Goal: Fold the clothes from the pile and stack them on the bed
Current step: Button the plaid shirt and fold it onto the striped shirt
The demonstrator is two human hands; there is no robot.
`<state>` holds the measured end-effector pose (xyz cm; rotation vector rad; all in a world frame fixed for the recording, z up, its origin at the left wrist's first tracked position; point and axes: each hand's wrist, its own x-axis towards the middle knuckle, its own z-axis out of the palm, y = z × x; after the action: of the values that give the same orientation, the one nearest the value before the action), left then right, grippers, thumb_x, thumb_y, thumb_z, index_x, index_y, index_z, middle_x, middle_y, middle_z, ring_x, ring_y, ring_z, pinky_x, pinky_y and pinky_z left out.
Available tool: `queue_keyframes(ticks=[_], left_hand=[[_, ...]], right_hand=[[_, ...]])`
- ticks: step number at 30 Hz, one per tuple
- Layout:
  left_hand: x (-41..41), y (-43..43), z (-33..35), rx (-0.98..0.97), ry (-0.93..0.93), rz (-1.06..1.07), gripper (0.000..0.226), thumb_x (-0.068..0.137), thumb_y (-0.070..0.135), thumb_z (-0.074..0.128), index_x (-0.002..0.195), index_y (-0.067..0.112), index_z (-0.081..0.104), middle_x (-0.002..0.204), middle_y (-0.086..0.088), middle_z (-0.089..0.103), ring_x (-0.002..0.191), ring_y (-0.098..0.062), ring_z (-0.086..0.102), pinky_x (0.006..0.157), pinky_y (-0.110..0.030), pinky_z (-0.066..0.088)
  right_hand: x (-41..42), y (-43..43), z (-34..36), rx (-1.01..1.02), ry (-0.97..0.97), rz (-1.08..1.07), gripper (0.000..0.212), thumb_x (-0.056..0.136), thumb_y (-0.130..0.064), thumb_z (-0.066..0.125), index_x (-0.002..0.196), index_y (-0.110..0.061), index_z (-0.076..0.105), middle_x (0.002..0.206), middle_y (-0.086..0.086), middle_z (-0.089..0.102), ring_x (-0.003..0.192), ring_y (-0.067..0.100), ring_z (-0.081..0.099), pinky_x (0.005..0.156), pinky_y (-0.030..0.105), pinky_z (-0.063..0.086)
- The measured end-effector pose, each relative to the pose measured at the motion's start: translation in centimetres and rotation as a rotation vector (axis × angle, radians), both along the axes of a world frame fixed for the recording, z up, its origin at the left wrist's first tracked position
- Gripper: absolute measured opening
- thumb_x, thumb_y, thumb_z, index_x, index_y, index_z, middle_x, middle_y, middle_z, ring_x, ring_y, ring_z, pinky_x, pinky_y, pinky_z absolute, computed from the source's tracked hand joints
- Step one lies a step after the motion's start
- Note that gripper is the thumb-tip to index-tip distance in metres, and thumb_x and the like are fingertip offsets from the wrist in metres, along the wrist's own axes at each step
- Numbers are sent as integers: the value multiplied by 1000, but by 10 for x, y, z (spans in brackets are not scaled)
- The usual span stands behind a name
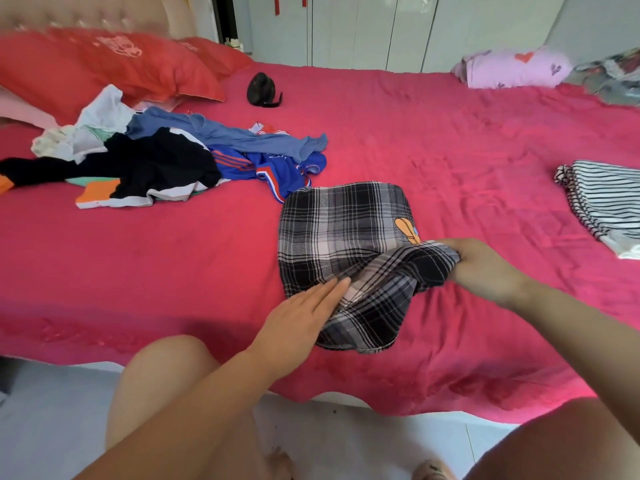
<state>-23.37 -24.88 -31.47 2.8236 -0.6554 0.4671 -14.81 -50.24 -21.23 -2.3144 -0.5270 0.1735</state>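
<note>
Black-and-white plaid cloth garment (346, 237) lies mid-bed on the red bedspread (173, 258). Left hand (304, 317) presses flat on its near-left edge, fingers straight and together. Right hand (485, 268) grips a raised fold, fingers curled. Unfolded clothes pile (156, 157) lies far left.

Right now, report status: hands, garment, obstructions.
Left hand flat, pressing plaid garment. Right hand grips its lifted edge, mid-fold. Unfolded pile lies apart, far left; nothing blocking.

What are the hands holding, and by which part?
The right hand grips the plaid garment by a bunched edge on its right side; the left hand only presses flat on it.
</note>
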Motion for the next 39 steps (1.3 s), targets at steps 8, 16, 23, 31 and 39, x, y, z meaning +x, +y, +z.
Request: queue_keyframes(ticks=[8,16,23,31,39], left_hand=[[5,7,-10,293,44,-99,120,67,31,78,148,23,-11,142,0,46,126,-17,49,99,-29,42],[41,36,62,-564,230,-34,48,84,26,47,132,32,41,116,22,58,105,15,50,84,1,36],[150,51,113,-1127,399,73,26,93,6,50,116,15,62,103,2,66,101,-12,60,94,-25,45],[215,47,80,-1202,428,348,15,89,38,57,101,30,56,112,-3,59,105,-17,53,87,-30,43],[219,48,52,-329,420,-9,83,50,51,80,127,39,51,138,12,26,131,-2,21,109,-17,14]], right_hand=[[-1,-3,-2,-59,65,65,27,78,1,60,85,-23,71,83,-13,72,78,-7,58,67,3,42],[29,-3,14,209,142,24,29,73,8,65,92,-13,71,92,5,73,84,7,61,78,19,50],[118,26,39,532,330,-132,8,84,-11,62,88,-9,68,74,1,73,65,9,68,56,18,52],[212,39,-22,277,259,-461,52,90,-54,43,87,-6,64,95,18,68,89,31,65,89,47,51],[176,8,-29,473,154,34,67,69,-51,71,127,-55,39,134,-14,49,120,1,48,103,25,39]])
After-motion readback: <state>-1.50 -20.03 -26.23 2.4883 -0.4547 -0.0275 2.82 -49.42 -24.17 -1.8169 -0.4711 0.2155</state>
